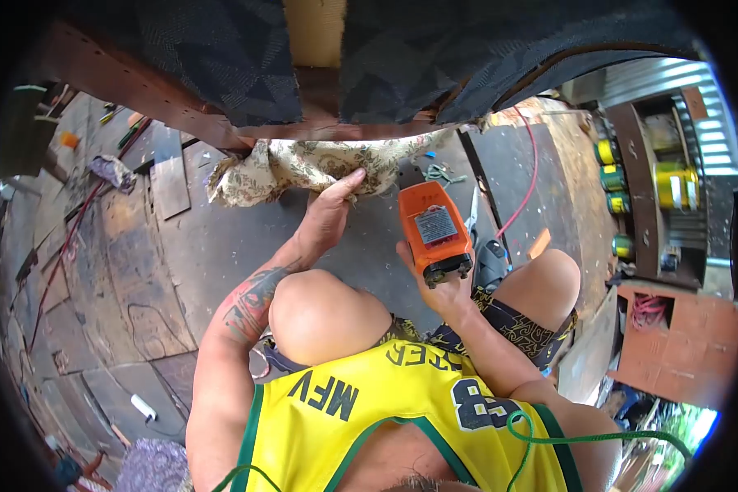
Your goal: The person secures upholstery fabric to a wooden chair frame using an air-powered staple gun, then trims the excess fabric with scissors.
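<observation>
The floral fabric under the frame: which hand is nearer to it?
Left. The left hand presses on the floral fabric, fingers touching it. The right hand is apart from it, lower down, gripping the orange tool.

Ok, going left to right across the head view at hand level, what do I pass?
Loose dark board on the floor → floral fabric → left hand pressing the fabric → orange power tool in the right hand → pink hose → yellow cans on the shelf.
</observation>
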Demonstrator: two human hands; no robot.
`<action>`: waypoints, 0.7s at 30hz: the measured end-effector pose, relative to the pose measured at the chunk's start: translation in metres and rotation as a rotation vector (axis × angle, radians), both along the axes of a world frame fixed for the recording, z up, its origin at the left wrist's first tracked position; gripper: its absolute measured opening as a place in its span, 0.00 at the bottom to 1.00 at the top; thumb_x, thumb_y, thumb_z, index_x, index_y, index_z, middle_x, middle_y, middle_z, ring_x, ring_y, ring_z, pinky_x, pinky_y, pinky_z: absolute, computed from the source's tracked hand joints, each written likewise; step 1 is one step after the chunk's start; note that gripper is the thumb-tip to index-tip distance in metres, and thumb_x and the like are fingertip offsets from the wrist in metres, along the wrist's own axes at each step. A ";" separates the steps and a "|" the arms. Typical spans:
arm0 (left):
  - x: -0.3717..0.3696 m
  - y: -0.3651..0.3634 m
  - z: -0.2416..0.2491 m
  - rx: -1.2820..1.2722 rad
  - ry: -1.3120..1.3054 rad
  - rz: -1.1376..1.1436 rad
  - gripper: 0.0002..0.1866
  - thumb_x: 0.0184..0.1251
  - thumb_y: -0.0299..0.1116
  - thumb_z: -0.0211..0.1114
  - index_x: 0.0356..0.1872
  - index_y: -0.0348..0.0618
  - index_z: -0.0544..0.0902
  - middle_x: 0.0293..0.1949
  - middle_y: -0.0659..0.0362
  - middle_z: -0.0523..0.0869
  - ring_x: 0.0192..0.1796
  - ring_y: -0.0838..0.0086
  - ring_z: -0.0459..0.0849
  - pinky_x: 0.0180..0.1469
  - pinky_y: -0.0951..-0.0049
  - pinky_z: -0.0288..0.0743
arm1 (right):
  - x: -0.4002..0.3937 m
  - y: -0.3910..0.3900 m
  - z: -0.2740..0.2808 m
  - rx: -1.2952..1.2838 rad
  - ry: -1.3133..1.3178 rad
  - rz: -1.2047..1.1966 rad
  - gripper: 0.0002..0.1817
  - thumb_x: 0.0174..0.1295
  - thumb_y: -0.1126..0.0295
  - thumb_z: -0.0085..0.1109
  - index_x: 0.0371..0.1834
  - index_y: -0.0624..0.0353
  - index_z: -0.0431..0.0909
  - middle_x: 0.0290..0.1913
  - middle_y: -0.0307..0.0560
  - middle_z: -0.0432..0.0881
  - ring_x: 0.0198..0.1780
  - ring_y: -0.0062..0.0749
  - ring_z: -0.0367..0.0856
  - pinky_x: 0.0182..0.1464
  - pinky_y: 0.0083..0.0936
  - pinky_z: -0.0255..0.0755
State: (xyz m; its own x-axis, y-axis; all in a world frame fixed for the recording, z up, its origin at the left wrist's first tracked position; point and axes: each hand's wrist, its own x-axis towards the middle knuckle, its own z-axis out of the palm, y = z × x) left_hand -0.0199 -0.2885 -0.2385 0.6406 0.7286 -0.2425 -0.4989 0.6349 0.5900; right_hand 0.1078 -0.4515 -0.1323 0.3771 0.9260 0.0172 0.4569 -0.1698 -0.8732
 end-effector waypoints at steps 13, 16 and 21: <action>0.017 0.007 0.047 -0.057 0.053 -0.115 0.18 0.77 0.37 0.62 0.61 0.40 0.81 0.56 0.62 0.85 0.57 0.75 0.81 0.66 0.70 0.69 | -0.027 -0.004 0.033 -0.133 -0.060 -0.278 0.19 0.63 0.65 0.75 0.50 0.64 0.80 0.37 0.43 0.85 0.35 0.26 0.84 0.38 0.26 0.79; 0.024 0.000 0.049 -0.032 0.117 -0.060 0.19 0.78 0.44 0.58 0.59 0.42 0.82 0.48 0.67 0.83 0.50 0.81 0.77 0.58 0.76 0.68 | -0.020 0.001 0.036 -0.160 0.359 -0.373 0.28 0.61 0.50 0.77 0.49 0.64 0.81 0.35 0.41 0.87 0.30 0.27 0.85 0.35 0.27 0.78; 0.039 0.002 0.056 -0.064 0.195 0.079 0.16 0.78 0.43 0.62 0.53 0.42 0.85 0.46 0.66 0.84 0.49 0.82 0.79 0.56 0.78 0.71 | -0.009 0.000 0.024 -0.175 0.394 -0.348 0.28 0.60 0.52 0.78 0.50 0.64 0.80 0.33 0.41 0.85 0.29 0.26 0.84 0.32 0.26 0.76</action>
State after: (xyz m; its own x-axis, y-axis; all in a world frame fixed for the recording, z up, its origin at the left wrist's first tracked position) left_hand 0.0195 -0.2866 -0.1829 0.5186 0.7540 -0.4032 -0.4290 0.6374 0.6401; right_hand 0.0988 -0.4518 -0.1079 0.6082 0.7218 -0.3302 -0.0075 -0.4108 -0.9117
